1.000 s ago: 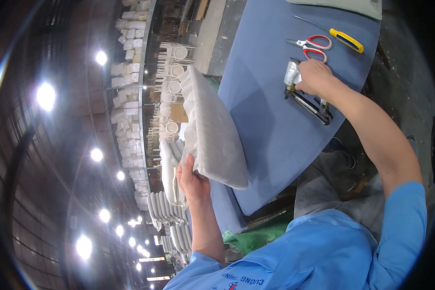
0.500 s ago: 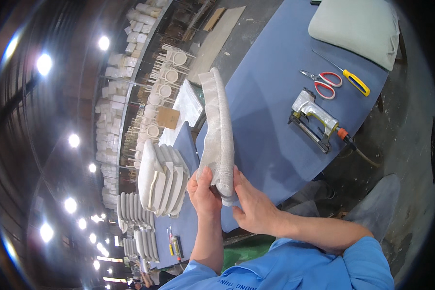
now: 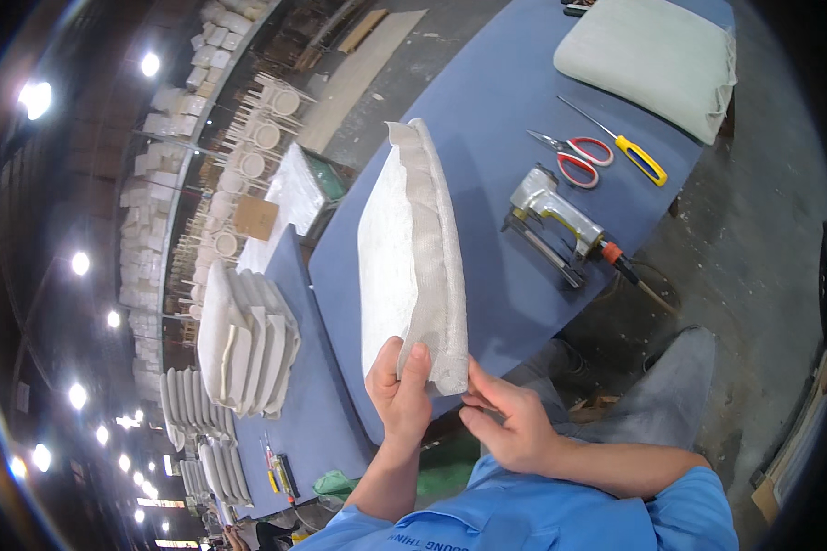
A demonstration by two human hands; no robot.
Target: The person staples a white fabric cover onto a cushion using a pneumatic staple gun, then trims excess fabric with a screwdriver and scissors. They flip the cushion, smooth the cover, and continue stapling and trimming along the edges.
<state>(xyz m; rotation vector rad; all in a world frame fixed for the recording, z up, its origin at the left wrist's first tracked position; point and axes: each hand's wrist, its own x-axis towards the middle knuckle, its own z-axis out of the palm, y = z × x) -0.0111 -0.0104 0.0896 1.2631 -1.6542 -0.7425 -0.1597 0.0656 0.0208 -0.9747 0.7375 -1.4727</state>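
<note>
Far left of the frame, round ceiling lamps (image 3: 35,99) glare over dim shelving packed with pale stock. Just right of that, in the lower left, a row of white moulded seat shells (image 3: 245,335) stands on edge on a narrow blue counter (image 3: 314,418). They lean against one another like filed plates, probably so that each can be drawn out singly.

At the centre, the padded seat cushion (image 3: 413,262) is held upright on its edge, clear of the main blue counter (image 3: 496,110) behind it. Its fuzzy white backing faces left, and ribbed grey-beige fabric is wrapped round the rim at the right. The tilt seems meant to bring the folded fabric edge up to the eye. The left hand (image 3: 398,390), at lower centre, is closed on the cushion's bottom corner, thumb on the backing and fingers behind. The right hand (image 3: 505,422), just to its right, pinches the loose fabric at the same corner between thumb and fingertips, apparently pulling it taut. The two hands sit close together, nearly touching.

Right of the cushion, a metal pneumatic staple gun (image 3: 556,220) lies on its side on the counter, its hose trailing off the edge toward the concrete floor (image 3: 753,230). Beyond it, in the upper right, lie red-handled scissors (image 3: 574,156) and a yellow-handled screwdriver (image 3: 620,147), both within arm's reach. A finished cushion (image 3: 652,60) in smooth pale green cloth, plump and rounded, rests at the top right.
</note>
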